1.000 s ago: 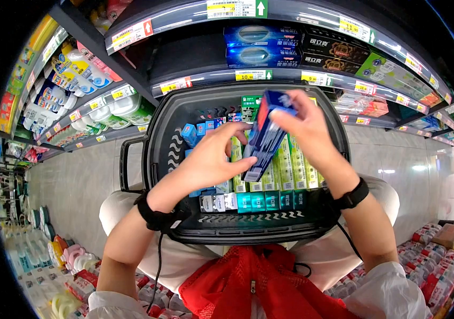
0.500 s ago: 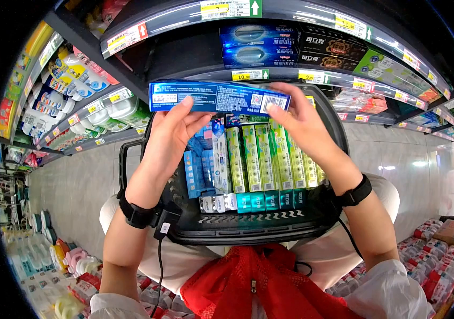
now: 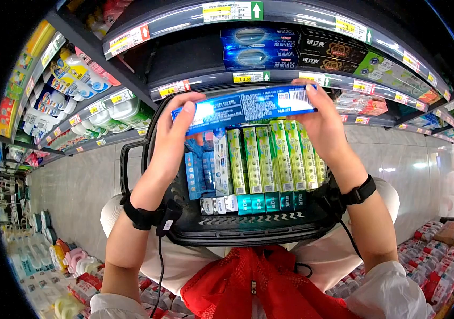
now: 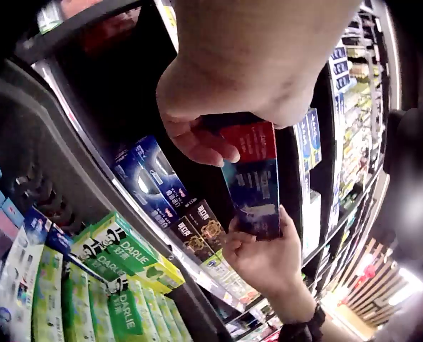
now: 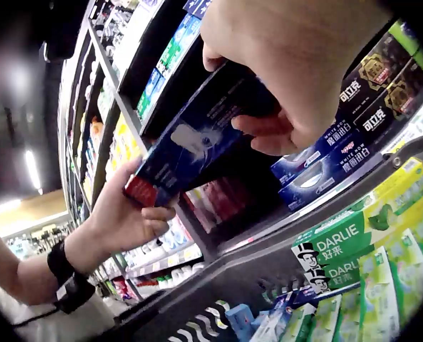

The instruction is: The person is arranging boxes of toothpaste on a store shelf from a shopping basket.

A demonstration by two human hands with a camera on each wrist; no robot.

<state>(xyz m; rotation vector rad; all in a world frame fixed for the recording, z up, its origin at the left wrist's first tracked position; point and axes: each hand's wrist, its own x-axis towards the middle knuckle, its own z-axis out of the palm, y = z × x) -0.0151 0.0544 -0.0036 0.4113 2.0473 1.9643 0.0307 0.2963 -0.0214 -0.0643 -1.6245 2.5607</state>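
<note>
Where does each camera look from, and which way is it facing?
Head: on the head, looking forward and down at the blue box, basket and shelves; left hand, right hand, forearms and legs show.
Left wrist: looks past the close left hand toward the right hand.
Right wrist: looks past the close right hand toward the left hand.
Both wrist views share the blue box and green DARLIE boxes.

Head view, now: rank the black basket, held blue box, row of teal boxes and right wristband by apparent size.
Largest to smallest:
1. Black basket
2. Held blue box
3. Row of teal boxes
4. Right wristband
</note>
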